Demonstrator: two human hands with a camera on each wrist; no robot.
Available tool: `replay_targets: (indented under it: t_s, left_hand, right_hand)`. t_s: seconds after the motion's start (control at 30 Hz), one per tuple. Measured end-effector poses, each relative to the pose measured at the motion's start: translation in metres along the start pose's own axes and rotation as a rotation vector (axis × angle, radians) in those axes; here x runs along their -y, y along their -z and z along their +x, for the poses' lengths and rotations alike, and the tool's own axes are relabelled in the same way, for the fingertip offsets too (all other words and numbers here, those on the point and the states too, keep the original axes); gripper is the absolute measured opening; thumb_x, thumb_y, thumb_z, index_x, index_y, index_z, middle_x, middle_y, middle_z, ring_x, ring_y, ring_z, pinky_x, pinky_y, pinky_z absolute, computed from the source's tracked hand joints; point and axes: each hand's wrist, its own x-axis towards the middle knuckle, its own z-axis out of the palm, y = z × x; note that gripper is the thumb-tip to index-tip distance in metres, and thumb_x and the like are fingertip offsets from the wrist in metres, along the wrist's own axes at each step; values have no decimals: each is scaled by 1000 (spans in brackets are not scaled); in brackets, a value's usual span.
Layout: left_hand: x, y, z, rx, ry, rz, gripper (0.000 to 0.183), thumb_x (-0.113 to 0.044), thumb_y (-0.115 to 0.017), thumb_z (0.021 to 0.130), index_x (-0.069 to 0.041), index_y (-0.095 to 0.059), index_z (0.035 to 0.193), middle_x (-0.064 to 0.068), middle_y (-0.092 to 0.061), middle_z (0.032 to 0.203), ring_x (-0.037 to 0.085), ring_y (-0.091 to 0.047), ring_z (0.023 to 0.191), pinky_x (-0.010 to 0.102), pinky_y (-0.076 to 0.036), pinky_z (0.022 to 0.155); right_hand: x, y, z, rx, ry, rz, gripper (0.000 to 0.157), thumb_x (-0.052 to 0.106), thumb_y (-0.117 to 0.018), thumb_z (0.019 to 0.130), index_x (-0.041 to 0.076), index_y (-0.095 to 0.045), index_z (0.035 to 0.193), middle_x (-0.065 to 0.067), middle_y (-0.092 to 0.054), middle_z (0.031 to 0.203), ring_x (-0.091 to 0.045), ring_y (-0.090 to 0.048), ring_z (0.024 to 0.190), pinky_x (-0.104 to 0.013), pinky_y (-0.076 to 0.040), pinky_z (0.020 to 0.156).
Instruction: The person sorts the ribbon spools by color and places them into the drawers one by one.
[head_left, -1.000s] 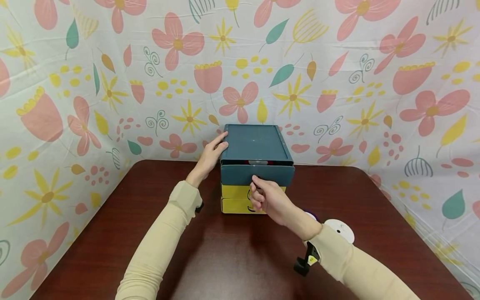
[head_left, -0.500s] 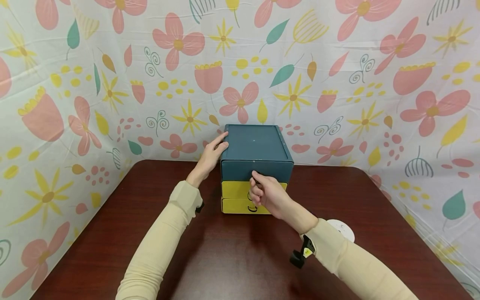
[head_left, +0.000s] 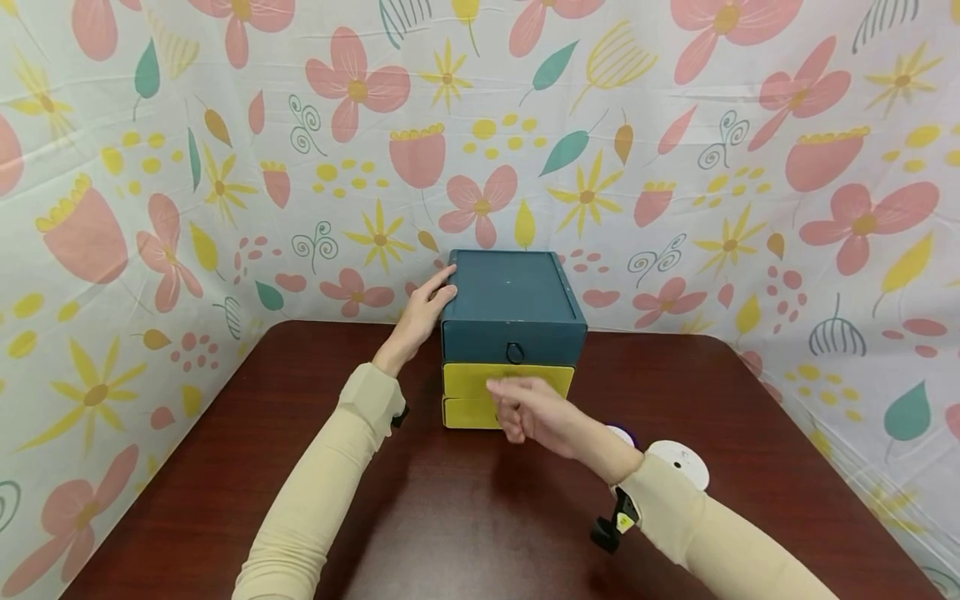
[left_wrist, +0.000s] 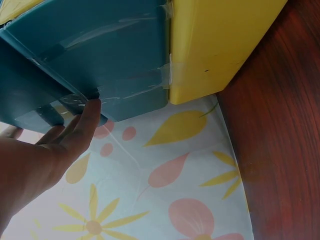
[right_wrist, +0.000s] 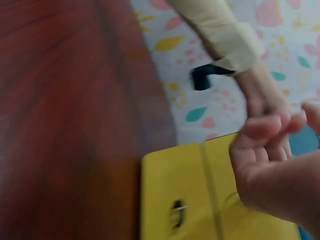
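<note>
Before floral cloth (head_left: 652,108), over brown wood (head_left: 442,521), left grip (head_left: 416,323) and right grip (head_left: 542,414) are relaxed.

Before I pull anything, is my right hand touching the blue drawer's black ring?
Apart: the head view shows a strip of yellow drawer front between the black ring and your right hand.

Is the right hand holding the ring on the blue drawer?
No; in the head view, the black ring hangs free on the blue drawer, above the right hand.
</note>
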Motion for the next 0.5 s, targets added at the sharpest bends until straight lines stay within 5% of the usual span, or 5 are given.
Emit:
replay_targets:
  t_s: [0.13, 0.27, 0.4, 0.5]
  left_hand:
    - [-2, 0, 0, 8, 6, -9, 54, -40, -42, 103, -26, -30, 153, 0, -20, 162, 25, -23, 149, 49, -29, 117]
    - [-2, 1, 1, 11, 14, -10, 53, -39, -42, 103, -27, -29, 153, -1, -19, 162, 24, -20, 149, 49, -27, 118]
    - [-4, 3, 1, 23, 29, -20, 53, -36, -42, 103, -25, -29, 154, -1, -18, 162, 24, -19, 150, 49, -24, 119]
    - [-17, 2, -7, 38, 37, -18, 53, -32, -41, 104, -20, -27, 154, 3, -17, 163, 26, -19, 150, 49, -25, 119]
  right_hand:
    - [-19, 1, -7, 46, -131, -62, 35, 41, -54, 97, 8, -56, 83, 2, -44, 59, -12, -45, 51, -24, -42, 53]
    - [-29, 5, -2, -22, -217, -63, 48, 51, -55, 94, 4, -58, 103, 3, -46, 61, -10, -45, 52, -24, -43, 54]
    - [-30, 9, 8, -96, -209, 2, 62, 55, -52, 94, -1, -54, 121, 4, -46, 61, -11, -42, 53, -25, -41, 57]
    - [-29, 10, 13, -124, -170, 88, 53, 51, -47, 98, 2, -58, 115, 4, -45, 61, -11, -41, 55, -25, -39, 58]
